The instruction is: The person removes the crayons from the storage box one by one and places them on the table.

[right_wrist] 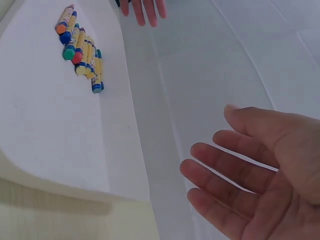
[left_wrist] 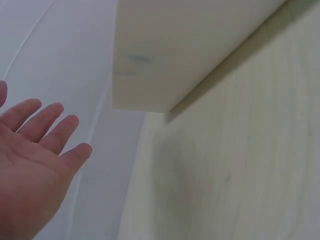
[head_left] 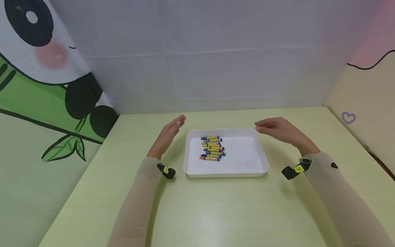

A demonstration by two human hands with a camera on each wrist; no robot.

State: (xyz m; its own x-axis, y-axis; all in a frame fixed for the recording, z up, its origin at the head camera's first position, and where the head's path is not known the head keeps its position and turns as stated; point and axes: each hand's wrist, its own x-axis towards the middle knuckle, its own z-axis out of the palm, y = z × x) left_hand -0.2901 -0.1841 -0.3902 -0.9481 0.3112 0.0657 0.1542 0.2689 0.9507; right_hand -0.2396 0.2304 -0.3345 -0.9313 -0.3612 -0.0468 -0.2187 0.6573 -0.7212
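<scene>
A white shallow tray (head_left: 247, 166) sits on the pale green table (head_left: 216, 206), holding several yellow-wrapped crayons (head_left: 213, 148) in its left half. My left hand (head_left: 169, 133) hovers just left of the tray, fingers straight, palm toward the tray, holding nothing. My right hand (head_left: 274, 127) hovers over the tray's far right corner, fingers relaxed and empty. In the right wrist view the right hand (right_wrist: 260, 170) is open beside the tray (right_wrist: 65, 150) and the crayons (right_wrist: 80, 47). The left wrist view shows the open left hand (left_wrist: 37, 155) near the tray's side wall (left_wrist: 170, 55).
A white backdrop (head_left: 210, 55) stands behind the table. A panda-and-bamboo panel (head_left: 40, 85) lines the left side, a cream panel with a heart (head_left: 348, 117) the right. Small black wrist cameras (head_left: 166, 170) sit at both cuffs.
</scene>
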